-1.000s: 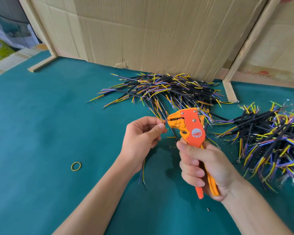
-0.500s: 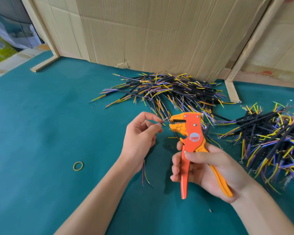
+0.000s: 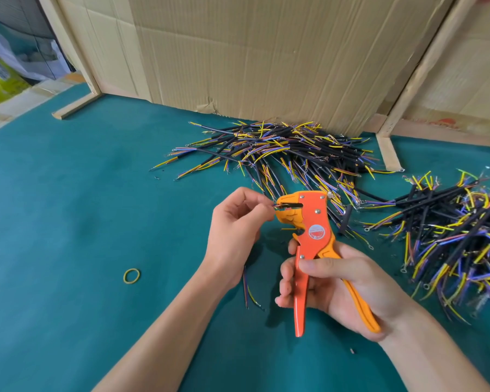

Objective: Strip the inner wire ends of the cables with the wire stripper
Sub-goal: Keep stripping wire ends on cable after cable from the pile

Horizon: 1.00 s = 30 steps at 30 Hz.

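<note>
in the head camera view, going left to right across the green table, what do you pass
rubber band → left hand pinching a wire → wire stripper → right hand gripping its handles → right-side cable pile

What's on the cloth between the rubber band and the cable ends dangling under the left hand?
Nothing: in the head view, only bare green cloth lies between the yellow rubber band and the cable ends below the left hand.

Your two arms enter from the bottom edge, both bare from forearm to fingertips. Left hand [image 3: 234,236] & right hand [image 3: 343,281]: short trimmed nails, slim fingers, bare wrists, skin w/o markings.
</note>
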{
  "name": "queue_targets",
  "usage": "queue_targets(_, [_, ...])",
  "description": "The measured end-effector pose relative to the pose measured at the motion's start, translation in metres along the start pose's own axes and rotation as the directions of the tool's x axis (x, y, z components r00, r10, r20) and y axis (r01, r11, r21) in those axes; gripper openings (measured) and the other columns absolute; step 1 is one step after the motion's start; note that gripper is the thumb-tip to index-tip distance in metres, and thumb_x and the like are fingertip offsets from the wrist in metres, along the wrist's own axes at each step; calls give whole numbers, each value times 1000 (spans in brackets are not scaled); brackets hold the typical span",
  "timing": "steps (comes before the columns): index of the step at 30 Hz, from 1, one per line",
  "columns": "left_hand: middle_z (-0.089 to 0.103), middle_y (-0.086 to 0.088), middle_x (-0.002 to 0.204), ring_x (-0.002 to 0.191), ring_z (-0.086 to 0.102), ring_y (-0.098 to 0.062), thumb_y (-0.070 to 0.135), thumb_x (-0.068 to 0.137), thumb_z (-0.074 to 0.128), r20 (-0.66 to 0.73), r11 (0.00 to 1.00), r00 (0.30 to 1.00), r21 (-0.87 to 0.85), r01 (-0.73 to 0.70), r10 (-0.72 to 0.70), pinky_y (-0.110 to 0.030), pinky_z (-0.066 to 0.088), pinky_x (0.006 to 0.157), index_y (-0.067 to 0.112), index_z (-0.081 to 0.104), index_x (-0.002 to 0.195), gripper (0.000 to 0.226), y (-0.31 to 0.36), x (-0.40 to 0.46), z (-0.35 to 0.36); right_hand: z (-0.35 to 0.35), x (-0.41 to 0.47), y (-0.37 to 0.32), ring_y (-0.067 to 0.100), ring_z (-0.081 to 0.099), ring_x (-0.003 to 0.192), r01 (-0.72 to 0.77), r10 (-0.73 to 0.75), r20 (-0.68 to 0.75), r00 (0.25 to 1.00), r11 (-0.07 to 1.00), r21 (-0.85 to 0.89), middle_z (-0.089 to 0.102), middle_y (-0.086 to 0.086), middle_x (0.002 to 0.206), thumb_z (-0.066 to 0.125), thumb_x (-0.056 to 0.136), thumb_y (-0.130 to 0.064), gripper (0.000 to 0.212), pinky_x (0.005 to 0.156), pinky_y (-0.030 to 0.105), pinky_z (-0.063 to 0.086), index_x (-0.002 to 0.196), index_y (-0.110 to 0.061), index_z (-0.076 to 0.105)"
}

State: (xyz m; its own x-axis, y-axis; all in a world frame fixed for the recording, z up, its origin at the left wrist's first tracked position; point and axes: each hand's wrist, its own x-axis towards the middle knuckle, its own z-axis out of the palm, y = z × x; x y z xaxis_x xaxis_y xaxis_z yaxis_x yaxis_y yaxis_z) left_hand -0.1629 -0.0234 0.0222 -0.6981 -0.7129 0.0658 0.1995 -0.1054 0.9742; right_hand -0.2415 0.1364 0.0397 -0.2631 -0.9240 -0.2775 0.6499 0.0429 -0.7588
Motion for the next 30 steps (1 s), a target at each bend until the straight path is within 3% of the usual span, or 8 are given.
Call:
queue_targets(8, [68,-8,76,52,47,-5,14,73,64,4,996,1000,89,9,-9,-13,36,52,20,66,82,10,-5,0,0,-1,0,-1,41,62,72,12,-16,-45,999,997,-82,59,28,85,80,73,-2,35,68,51,57,104,-3,64])
queue_targets(12, [67,-26,84,53,43,-9,16,72,64,-25,988,999,153,-19,23,-19,36,52,17,57,78,9,-4,-1,2,0,1,0,39,59,68,24,-31,-61,998,994,-106,57,25,81,74,78,-1,26,64,48,56,102,-3,63])
queue_targets(23, [62,-33,80,57,39,-15,16,70,63,-5,969,997,235,-77,81,-29,33,54,12,52,72,12,0,-3,2,-5,3,0,35,58,65,2,-4,-18,1000,992,-123,56,22,78,79,79,-10,21,61,46,54,95,-7,66])
queue_targets(30, [62,-33,79,56,38,-14,17,69,63,3,963,996,255,-91,93,-28,32,53,11,52,71,13,-1,-2,2,-6,3,0,33,55,61,8,-10,-14,1000,993,-114,54,19,75,71,85,-9,12,57,43,52,93,-6,62])
